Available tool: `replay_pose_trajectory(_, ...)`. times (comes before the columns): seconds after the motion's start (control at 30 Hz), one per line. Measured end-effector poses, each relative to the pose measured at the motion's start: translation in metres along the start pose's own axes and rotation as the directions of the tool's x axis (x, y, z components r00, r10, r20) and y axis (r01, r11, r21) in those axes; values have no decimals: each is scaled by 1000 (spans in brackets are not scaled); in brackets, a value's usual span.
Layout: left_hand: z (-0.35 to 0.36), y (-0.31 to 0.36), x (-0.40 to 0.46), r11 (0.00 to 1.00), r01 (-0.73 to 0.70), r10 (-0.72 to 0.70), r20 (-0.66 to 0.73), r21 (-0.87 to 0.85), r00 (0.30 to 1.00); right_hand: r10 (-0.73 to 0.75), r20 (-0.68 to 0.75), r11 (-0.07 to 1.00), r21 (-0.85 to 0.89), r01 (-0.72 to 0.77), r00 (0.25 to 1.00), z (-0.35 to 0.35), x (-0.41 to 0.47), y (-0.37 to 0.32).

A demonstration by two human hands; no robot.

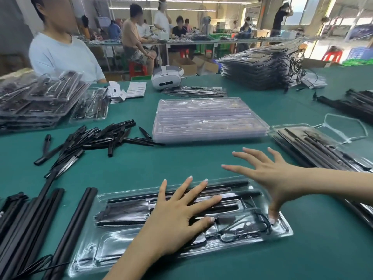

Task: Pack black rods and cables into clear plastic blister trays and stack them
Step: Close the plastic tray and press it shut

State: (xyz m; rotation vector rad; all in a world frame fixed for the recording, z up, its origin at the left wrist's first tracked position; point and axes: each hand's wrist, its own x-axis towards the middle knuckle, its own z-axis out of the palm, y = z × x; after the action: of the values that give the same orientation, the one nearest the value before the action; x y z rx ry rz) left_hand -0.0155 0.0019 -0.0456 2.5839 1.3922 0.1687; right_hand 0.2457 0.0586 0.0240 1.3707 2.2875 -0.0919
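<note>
Only the head view to go on, so here's what it shows. The filled blister tray (181, 225) sits on the green table (302, 255) right in front of the person, with black rods (177, 196) seated in the long slots and a coiled cable (245, 227) in the pocket at the right end. The left hand (177, 217) is flat on the tray's middle, fingers spread, pressing down and gripping nothing. The right hand (270, 178) is wide open too, with only its thumb pushing on the tray's right end near the cable, the other fingers lifted off the table.

Looks like the step is snapping the clear cover shut, though with all the glare I can't honestly tell if it's fully seated.

What could go wrong: the cable looks bunched, so a loop could get pinched under the rim and keep that end from closing. Uneven pressing could also pop a rod out of its slot. The stack of empty trays (207, 120) sits well behind, and loose short rods (96, 138) lie to the left.
</note>
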Motion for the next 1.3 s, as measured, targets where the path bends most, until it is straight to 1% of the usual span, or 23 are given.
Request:
replay_pose_trajectory(0.1,-1,1,0,1000,2,-2,1,3,1000,-126,-10,987,-103,125,992,-8,7,-7)
replay_pose_trajectory(0.23,-2,2,-1,1000,5,-5,10,-2,1000,-160,19,979,-126,161,987,-12,13,-10)
replay_pose_trajectory(0.53,-5,3,0,1000,16,-16,45,9,999,-159,14,987,-35,160,987,-5,13,-1)
replay_pose_trajectory(0.8,-5,3,1,1000,18,-17,39,-8,999,-178,2,983,48,178,984,3,18,2)
replay_pose_trajectory(0.9,-9,2,3,1000,14,-14,25,1,1000,-164,8,980,114,162,986,8,12,8)
replay_pose_trajectory(0.97,-12,10,14,998,-53,54,-23,44,998,-136,36,980,154,129,990,8,10,9)
replay_pose_trajectory(1.0,-13,20,22,993,-110,112,-37,50,993,-131,60,983,139,122,990,6,11,7)
replay_pose_trajectory(1.07,-11,44,39,977,-212,213,-24,31,977,-147,101,989,46,143,984,0,18,0)
replay_pose_trajectory(1.13,-3,59,49,970,-242,243,-9,26,970,-160,138,987,-7,163,977,-4,24,-3)
replay_pose_trajectory(1.23,6,57,50,965,-262,263,-51,25,963,-171,154,985,53,165,973,0,24,3)
replay_pose_trajectory(1.3,6,55,51,958,-288,288,-55,4,956,-191,151,979,104,176,970,2,23,9)
